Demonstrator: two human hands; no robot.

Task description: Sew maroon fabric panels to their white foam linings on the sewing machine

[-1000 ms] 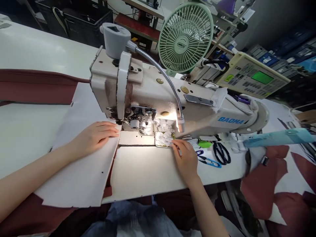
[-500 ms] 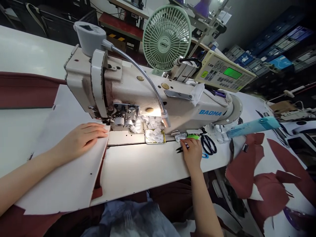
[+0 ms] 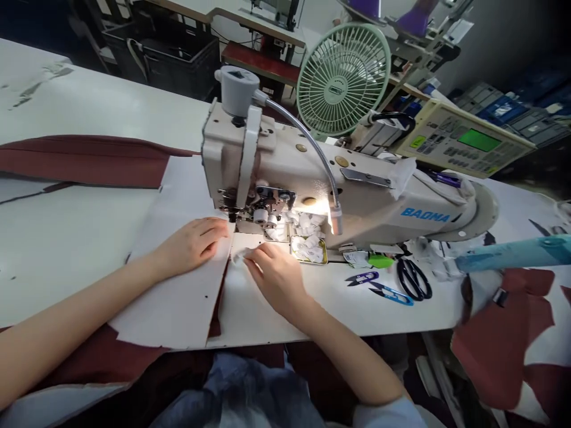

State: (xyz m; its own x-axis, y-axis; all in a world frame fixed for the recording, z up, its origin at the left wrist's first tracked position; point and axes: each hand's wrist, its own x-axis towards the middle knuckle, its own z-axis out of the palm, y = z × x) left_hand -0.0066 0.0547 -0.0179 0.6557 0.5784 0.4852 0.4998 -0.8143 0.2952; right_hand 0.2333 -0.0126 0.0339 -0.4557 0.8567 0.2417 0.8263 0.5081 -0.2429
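My left hand (image 3: pixel 194 245) lies flat on a white-backed panel (image 3: pixel 178 309), its fingertips by the panel's right edge, close to the needle area of the sewing machine (image 3: pixel 370 205). Dark red material (image 3: pixel 216 318) shows beneath that edge. Between the thumb and fingers of my right hand (image 3: pixel 279 278) is a small white piece (image 3: pixel 241 257), blurred and label-like, held just right of the panel edge. Behind this hand, a small tin (image 3: pixel 309 249) contains white printed labels.
Right of the tin lie purple thread snips (image 3: pixel 363 278), blue snips (image 3: pixel 392 294), black-handled scissors (image 3: pixel 414 279) and a green item (image 3: pixel 380 260). Dark red pieces (image 3: pixel 495 339) are at the far right. A fan (image 3: pixel 343 80) and control panel (image 3: pixel 466 139) stand behind the machine.
My right hand has moved left from beside the snips to the panel edge, with a small white piece in its fingers. My left hand stays on the panel. The view has shifted left.
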